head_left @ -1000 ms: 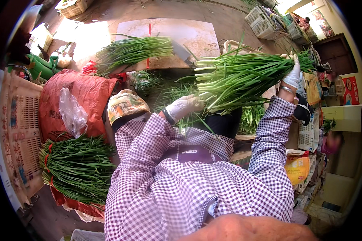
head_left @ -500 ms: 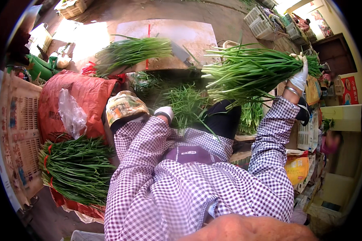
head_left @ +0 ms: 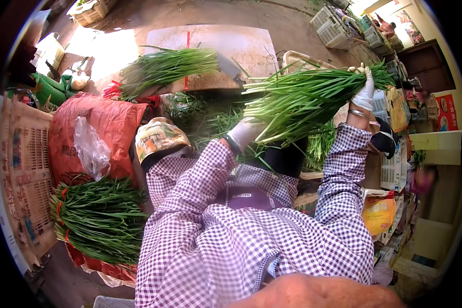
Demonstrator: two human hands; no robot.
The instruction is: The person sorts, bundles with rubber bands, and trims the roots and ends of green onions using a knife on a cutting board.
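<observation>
My gloved right hand (head_left: 364,92) is closed round the leafy part of a large bunch of garlic chives (head_left: 305,105), held up at the right with its pale stem ends pointing left. My gloved left hand (head_left: 245,133) is at those stem ends, its back toward me; its fingers are too hidden to show their grip. Loose chives (head_left: 220,123) lie below, between my knees. Another chive bunch (head_left: 169,66) rests on the board (head_left: 251,43) ahead, beside red ties (head_left: 112,90). More chives (head_left: 318,149) show under the held bunch.
At the left, a big chive bundle (head_left: 97,218) with red bands lies by a red sack (head_left: 100,123) topped with a clear plastic bag (head_left: 91,146). A plastic crate (head_left: 28,149) stands at the far left. Behind the held bunch is a pale basket (head_left: 297,59); a yellow bag (head_left: 379,213) sits at right.
My left hand has moved up and right, from near my left knee to the stem ends. My right hand has brought the chives slightly left and down.
</observation>
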